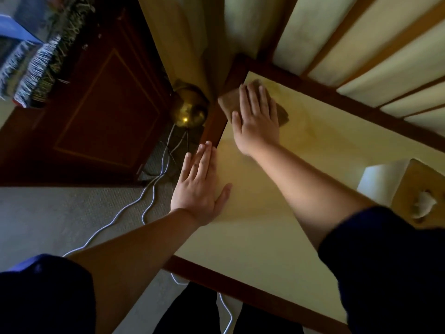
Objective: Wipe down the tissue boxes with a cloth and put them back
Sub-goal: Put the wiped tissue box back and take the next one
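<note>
Pressing a brown cloth (255,102) flat onto the far left corner of the table (277,237), the right hand (258,121) lies palm down with fingers straight and close together. Nothing is gripped; the cloth is pinned under the palm and fingers, which suits a sliding wipe rather than a lift. Edges of the cloth show on both sides of the hand.

Left hand (199,186): also flat, fingers extended, resting on the tabletop at its left edge, fingertips reaching the dark wood border. It holds nothing. Judgement: it is there as a brace while the body leans toward the far corner.

Tissue box (407,186): stands at the right edge of the view on the same table, well apart from both hands, a tissue (423,203) poking from its top slot. No hand touches it. Only one box is visible; others, if any, are out of frame.

Judgement: the surface where a box sits is being wiped, so the box itself is not being wiped at this moment.

Beside the table corner: a brass lamp base (189,108) on the floor, cables (134,203) running across the carpet.
</note>
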Available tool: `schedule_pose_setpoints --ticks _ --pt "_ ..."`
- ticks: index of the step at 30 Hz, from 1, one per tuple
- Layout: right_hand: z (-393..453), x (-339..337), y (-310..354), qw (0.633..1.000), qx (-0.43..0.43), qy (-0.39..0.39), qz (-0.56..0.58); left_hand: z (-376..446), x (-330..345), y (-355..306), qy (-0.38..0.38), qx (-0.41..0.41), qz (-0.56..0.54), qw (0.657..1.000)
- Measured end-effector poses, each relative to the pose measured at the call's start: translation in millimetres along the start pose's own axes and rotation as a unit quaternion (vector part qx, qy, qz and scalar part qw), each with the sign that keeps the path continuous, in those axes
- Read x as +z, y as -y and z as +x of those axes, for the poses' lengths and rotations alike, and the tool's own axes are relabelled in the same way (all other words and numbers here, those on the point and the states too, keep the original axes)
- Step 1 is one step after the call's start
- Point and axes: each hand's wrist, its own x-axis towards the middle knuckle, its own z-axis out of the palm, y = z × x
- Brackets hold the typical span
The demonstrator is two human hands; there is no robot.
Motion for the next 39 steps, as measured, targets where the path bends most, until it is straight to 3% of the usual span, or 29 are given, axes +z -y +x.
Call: schedule_pose_setpoints --ticks 4,8,15,18,22,24,31,34,37,39 --pt "55 -16 -1 1.000 0.028 -0.004 0.008 -1 1 2 -0.004 0.009 -0.003 1.000" --pt "45 -16 -19 0.997 0.065 -0.020 0.020 -1 2 2 -0.003 0.008 -0.007 1.000" --pt "-2 -20 -119 0.958 0.276 -0.060 0.048 0 4 1 -0.005 0.007 0.002 1.000" --pt "-34 -9 -106 0.962 0.262 -0.066 0.042 0 3 2 -0.005 0.007 -0.007 1.000" --pt "-134 21 -58 0.986 0.140 -0.089 0.012 1 5 0 -0.010 0.006 -0.019 1.000" --pt "-159 29 -49 0.991 0.114 -0.065 0.008 1 5 0 -0.010 0.005 -0.024 1.000" --pt "-18 -10 -81 0.972 0.227 -0.054 0.031 0 5 1 -0.007 0.012 -0.010 1.000" --pt "-3 -11 -75 0.973 0.225 -0.048 0.032 0 5 2 -0.007 0.013 -0.016 1.000" --pt "-78 9 -41 0.990 0.126 -0.059 0.015 1 5 2 -0.010 0.010 -0.020 1.000" --pt "-151 22 -20 0.998 0.065 -0.018 0.015 1 5 2 -0.012 0.009 -0.029 0.999"
